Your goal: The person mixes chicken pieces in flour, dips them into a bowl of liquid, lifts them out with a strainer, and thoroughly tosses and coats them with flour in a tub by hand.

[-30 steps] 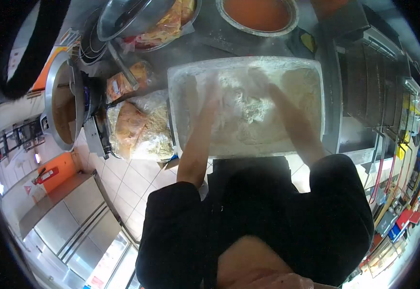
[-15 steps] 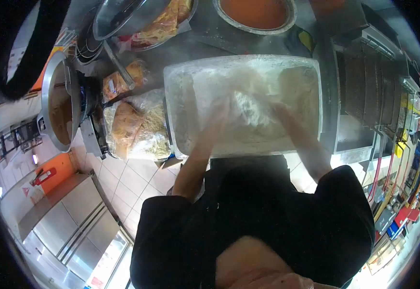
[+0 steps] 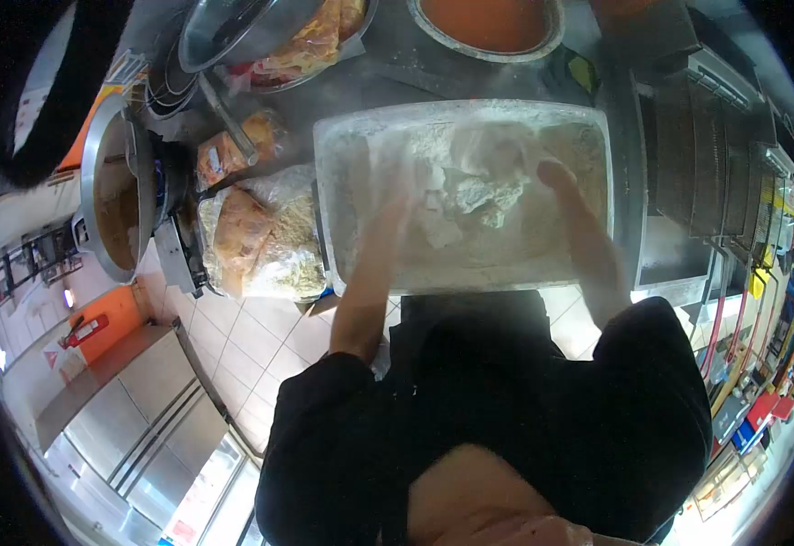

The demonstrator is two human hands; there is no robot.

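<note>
A large rectangular tub [image 3: 470, 281] holds pale flour-like powder [image 3: 429, 141]. White-coated, lumpy pieces [image 3: 488, 197] lie in its middle; what is under the coating is hidden. On the left side of the tub, my left hand [image 3: 395, 177] is inside, smeared by motion and pale with powder. My right hand [image 3: 520, 156] is in the right half, just above and beside the coated pieces, also blurred. The fingers of both hands are too smeared to show whether they grip anything.
Left of the tub sits a plastic-lined container [image 3: 278, 246] of crumb-like stuff with a bagged item on it. A bowl of orange-red liquid [image 3: 488, 18] stands behind. Fryer baskets [image 3: 688, 155] hang at right; a large metal pan [image 3: 110, 196] is at far left.
My hands have moved apart, the left to the left and the right up and to the right. The coated pieces now show separately between them.
</note>
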